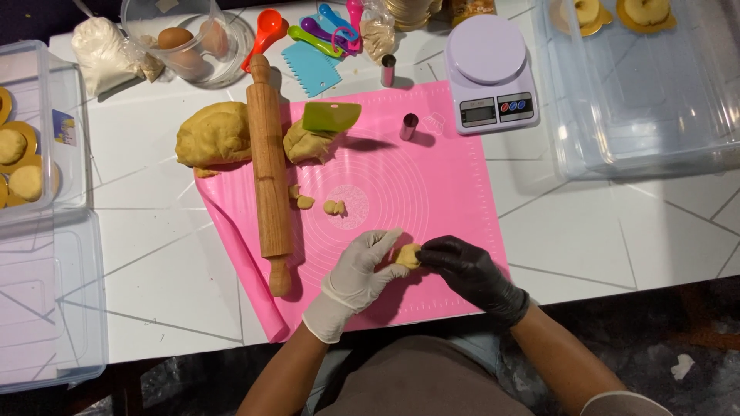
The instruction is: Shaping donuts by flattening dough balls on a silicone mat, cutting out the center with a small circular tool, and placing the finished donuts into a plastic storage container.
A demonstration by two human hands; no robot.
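My left hand [356, 276], in a white glove, and my right hand [467, 273], in a black glove, meet over the near part of a pink silicone mat [432, 185]. Both pinch a small lump of yellow dough [408, 256] between their fingertips. Farther up the mat lie little dough scraps [334, 207], a wooden rolling pin [269, 173] lying lengthwise, and two big dough masses [214, 135]. A green scraper [330, 115] rests on the smaller mass [307, 144].
A lilac kitchen scale [492, 73] stands beyond the mat, with two metal cutters [408, 126], coloured measuring spoons [324, 29], a teal scraper [311, 68], a bowl of eggs [189, 42] and a flour bag [104, 54]. Clear plastic bins [640, 92] with filled gold cups flank both sides.
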